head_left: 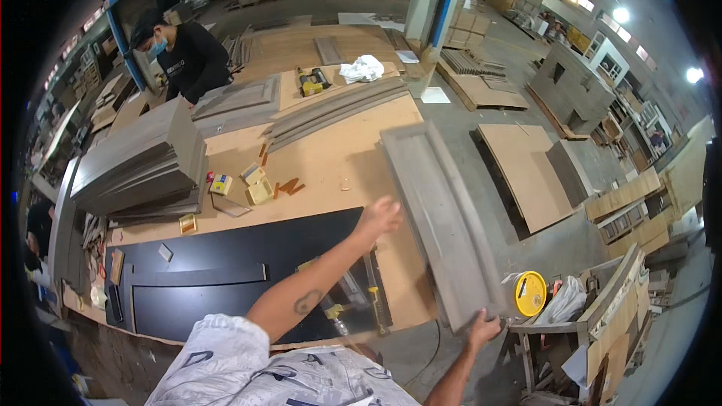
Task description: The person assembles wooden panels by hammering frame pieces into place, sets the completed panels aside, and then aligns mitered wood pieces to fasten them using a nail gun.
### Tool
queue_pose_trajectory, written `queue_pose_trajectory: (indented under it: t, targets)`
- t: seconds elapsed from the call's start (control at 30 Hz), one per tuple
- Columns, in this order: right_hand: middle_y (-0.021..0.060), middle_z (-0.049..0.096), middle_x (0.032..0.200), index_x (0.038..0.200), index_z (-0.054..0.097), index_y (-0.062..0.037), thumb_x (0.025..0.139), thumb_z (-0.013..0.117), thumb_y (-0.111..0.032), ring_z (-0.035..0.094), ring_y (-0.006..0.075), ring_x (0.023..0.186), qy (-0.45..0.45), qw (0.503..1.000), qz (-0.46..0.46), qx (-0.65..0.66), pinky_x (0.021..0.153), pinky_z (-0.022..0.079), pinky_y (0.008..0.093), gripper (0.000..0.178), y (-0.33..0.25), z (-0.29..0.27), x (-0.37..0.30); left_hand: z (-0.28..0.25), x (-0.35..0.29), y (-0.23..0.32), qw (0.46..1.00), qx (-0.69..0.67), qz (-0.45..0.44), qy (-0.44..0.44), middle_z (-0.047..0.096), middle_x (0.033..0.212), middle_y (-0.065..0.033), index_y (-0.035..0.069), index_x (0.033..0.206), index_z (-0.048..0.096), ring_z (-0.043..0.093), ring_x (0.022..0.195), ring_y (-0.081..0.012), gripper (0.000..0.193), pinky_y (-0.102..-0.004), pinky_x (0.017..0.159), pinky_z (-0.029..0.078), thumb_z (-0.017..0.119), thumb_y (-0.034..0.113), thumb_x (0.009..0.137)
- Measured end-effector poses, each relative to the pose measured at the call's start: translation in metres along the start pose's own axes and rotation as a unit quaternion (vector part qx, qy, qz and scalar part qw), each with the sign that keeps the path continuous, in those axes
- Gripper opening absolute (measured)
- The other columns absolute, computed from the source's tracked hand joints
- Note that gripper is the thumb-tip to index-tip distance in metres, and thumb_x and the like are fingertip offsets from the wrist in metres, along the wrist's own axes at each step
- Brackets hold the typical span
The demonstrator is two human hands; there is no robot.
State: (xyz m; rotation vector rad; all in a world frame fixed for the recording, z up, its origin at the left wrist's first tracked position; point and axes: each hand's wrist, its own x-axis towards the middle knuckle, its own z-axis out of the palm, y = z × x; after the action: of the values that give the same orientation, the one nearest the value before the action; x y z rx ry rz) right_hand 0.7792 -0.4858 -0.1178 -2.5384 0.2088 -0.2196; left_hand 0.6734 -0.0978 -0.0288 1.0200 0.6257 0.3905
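A grey cabinet door with a recessed panel (442, 214) stands tilted at the right edge of the workbench (316, 173). My right hand (483, 328) grips its near lower corner. Over the bench, just left of the door and seemingly apart from it, my left hand (380, 219) is closed with the fingers curled. Whatever it may hold is hidden. Beneath my left forearm lies a dark panel (203, 256) with clamps (374, 293) on its right part.
Stacked grey boards (139, 158) fill the bench's left side. Grey mouldings (338, 111), a yellow drill (310, 83) and a white cloth (362, 69) lie farther back. A co-worker (188, 60) stands far left. A yellow-lidded bucket (530, 293) sits right of the door.
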Motion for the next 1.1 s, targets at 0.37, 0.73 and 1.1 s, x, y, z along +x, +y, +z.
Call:
queue_pose_trajectory:
  t: [0.37,0.73,1.1]
  targets:
    - [0.0265,0.051,0.132,0.136,0.038,0.0124,0.095,0.063,-0.02,0.054,0.0311,0.115,-0.134,0.959,0.054,0.243,0.101,0.044,0.0412,0.058,-0.004,0.043,-0.006,-0.155,-0.229,-0.057,0.95,-0.057,-0.057,0.301,0.068,0.108,-0.0167,0.001,0.123,0.056,0.069,0.095,-0.0253,0.035,-0.0359,0.085,0.056,0.057,0.026,0.099]
    - [0.0227,0.063,0.101,0.107,0.062,-0.0008,0.099,0.049,-0.03,0.063,0.038,0.093,-0.101,0.928,-0.357,-0.007,0.077,0.051,0.05,0.033,0.029,0.212,0.055,-0.145,-0.287,-0.093,0.921,-0.061,0.003,0.385,0.067,0.098,-0.0092,0.0,0.125,0.055,0.065,0.078,-0.0139,0.037,-0.0272,0.07,0.054,0.06,0.023,0.096]
    - [0.022,0.055,0.118,0.123,0.052,-0.0005,0.098,0.054,-0.028,0.058,0.0381,0.104,-0.074,0.891,-0.448,0.027,0.086,0.049,0.0502,0.037,-0.115,0.224,-0.064,-0.248,-0.412,-0.122,0.873,-0.115,0.043,0.472,0.066,0.091,-0.0073,0.001,0.119,0.058,0.064,0.074,-0.0149,0.034,-0.0266,0.064,0.052,0.061,0.026,0.095]
